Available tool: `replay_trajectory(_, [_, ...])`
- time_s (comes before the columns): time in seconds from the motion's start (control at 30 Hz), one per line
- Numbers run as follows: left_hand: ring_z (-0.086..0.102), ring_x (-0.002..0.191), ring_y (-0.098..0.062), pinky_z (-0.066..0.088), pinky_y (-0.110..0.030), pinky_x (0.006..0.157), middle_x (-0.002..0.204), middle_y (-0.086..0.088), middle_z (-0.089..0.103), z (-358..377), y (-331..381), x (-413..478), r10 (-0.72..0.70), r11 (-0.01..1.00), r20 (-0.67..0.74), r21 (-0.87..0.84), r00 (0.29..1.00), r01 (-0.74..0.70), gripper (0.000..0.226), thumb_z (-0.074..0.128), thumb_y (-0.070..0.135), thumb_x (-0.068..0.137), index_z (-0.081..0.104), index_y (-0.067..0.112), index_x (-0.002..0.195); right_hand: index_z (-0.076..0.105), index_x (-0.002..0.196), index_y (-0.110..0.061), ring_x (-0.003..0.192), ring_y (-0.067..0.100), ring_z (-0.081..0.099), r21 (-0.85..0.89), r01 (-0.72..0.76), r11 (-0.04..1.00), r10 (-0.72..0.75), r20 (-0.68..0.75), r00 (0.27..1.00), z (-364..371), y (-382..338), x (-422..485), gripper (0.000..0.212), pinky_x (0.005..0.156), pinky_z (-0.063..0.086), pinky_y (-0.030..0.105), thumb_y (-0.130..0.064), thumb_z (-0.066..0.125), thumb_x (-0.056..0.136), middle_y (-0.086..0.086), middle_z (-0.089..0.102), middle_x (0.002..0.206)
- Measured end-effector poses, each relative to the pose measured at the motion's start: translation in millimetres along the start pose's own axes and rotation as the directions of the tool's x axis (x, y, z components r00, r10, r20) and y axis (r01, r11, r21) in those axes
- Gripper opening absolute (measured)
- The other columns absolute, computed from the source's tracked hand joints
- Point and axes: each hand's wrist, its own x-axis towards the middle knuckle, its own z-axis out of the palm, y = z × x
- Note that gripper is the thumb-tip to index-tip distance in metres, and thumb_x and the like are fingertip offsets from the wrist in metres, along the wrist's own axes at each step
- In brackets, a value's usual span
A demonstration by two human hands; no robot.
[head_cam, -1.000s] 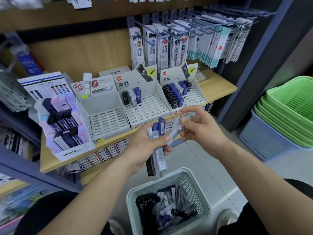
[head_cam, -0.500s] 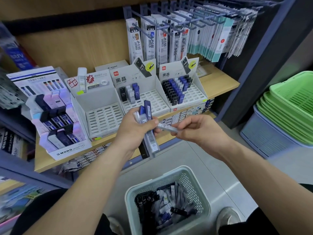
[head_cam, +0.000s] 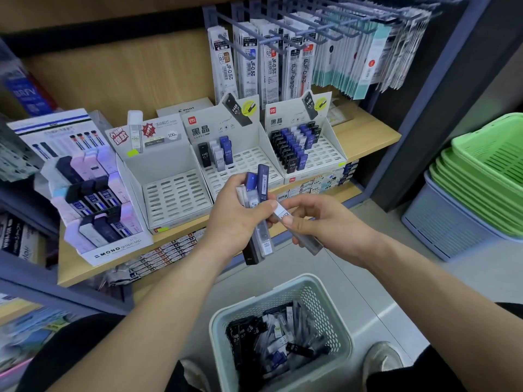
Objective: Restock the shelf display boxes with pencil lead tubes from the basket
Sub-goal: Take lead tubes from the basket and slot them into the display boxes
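Gripping a bundle of lead tubes (head_cam: pixel 261 188), the left hand (head_cam: pixel 235 219) meets the right hand (head_cam: pixel 331 224), which pinches one clear tube (head_cam: pixel 308 244), above the basket (head_cam: pixel 325 312) on the floor (head_cam: pixel 353 278); display boxes (head_cam: pixel 169 165) line the far wooden shelf (head_cam: pixel 368 137). That tube now slants steeper than before.

Both my bare forearms reach forward and converge. My left grip (head_cam: pixel 235 219) curls round a bundle of tubes (head_cam: pixel 263 182), thumb pressed across them. My right grip (head_cam: pixel 325 224) pinches a single tube (head_cam: pixel 307 242) between thumb and fingers, just beside the left.
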Motion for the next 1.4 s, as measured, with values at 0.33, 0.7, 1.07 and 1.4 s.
replay_trajectory(0.33, [0.071, 0.068, -0.024, 0.062, -0.041, 0.072, 0.086, -0.006, 0.073, -20.5, -17.8, 0.2, -0.112, 0.992, 0.025, -0.058, 0.993, 0.113, 0.030, 0.075, 0.005, 0.087, 0.059, 0.015, 0.110, 0.057, 0.130, -0.030, 0.077, 0.031, 0.072, 0.044, 0.027, 0.999, -0.026, -0.041, 0.999, -1.1, 5.5, 6.8, 0.046, 0.072, 0.060, 0.038, 0.000, 0.061, 0.096, 0.015, 0.061, 0.097])
replay_trajectory(0.7, [0.070, 0.064, -0.024, 0.063, -0.044, 0.071, 0.087, -0.013, 0.068, -81.3, -42.7, 4.3, -0.178, 0.983, -0.075, -0.062, 0.981, 0.173, 0.033, 0.076, 0.003, 0.085, 0.057, 0.012, 0.111, 0.060, 0.096, -0.017, 0.072, 0.027, 0.070, -0.080, 0.165, 0.983, -0.182, -0.332, 0.926, 28.0, -8.8, 127.9, 0.010, 0.070, 0.061, 0.040, -0.010, 0.067, 0.094, 0.009, 0.069, 0.088])
replay_trajectory(1.07, [0.071, 0.065, -0.021, 0.062, -0.033, 0.068, 0.089, -0.009, 0.073, -109.2, -41.6, 22.3, -0.135, 0.986, -0.109, -0.115, 0.985, 0.122, 0.027, 0.074, 0.004, 0.088, 0.059, 0.019, 0.105, 0.065, 0.091, -0.024, 0.077, 0.025, 0.068, -0.454, 0.212, 0.865, -0.375, -0.305, 0.875, 52.0, -19.7, 208.2, 0.011, 0.073, 0.058, 0.038, -0.014, 0.069, 0.093, -0.008, 0.064, 0.088])
replay_trajectory(1.4, [0.069, 0.063, -0.019, 0.062, -0.036, 0.070, 0.084, -0.004, 0.072, -107.4, -40.9, 28.6, -0.137, 0.979, -0.105, -0.168, 0.985, 0.118, 0.030, 0.073, 0.003, 0.088, 0.057, 0.015, 0.110, 0.073, 0.104, -0.015, 0.072, 0.007, 0.061, -0.718, 0.282, 0.637, -0.482, -0.085, 0.872, 54.2, -21.3, 224.0, 0.013, 0.075, 0.049, 0.016, -0.011, 0.066, 0.094, -0.001, 0.068, 0.100])
